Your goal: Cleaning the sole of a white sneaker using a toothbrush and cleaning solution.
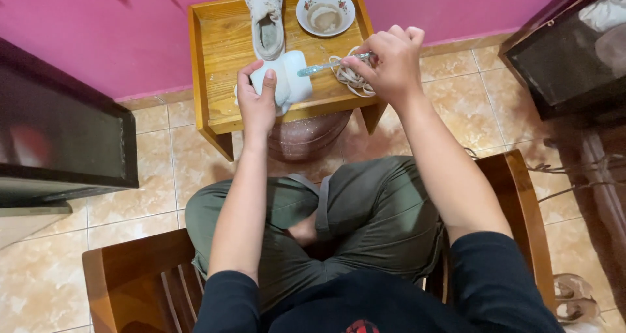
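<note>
Hands working over a small wooden table (215, 59), seen from above. Left hand (256, 98) is gripping a white shoe (290, 78) at the table's front edge, fingers wrapped over its near end and thumb lying along the top, keeping it propped up. Right hand (388, 62) is pinching a toothbrush (326, 65) by the handle between thumb and curled fingers, the brush head touching the shoe's right side.

Handling note: the grip on the shoe is looking firm enough to resist the push of the bristles; short strokes with the head laid flat would probably be serving better than a steep angle, and the shoe is sitting close to the table edge, so it could be slipping off if the hold loosens.

Surroundings: a tangle of pale laces (352, 78) is lying under the right hand; a second white shoe (266, 16) is standing at the back of the table, beside a small flowered bowl (325, 11) holding cloudy liquid.

Not readable: the bristles and the spot being scrubbed are blending into the white shoe; the second shoe is being cut off by the top edge; the dark furniture on both sides is running out of view.
</note>
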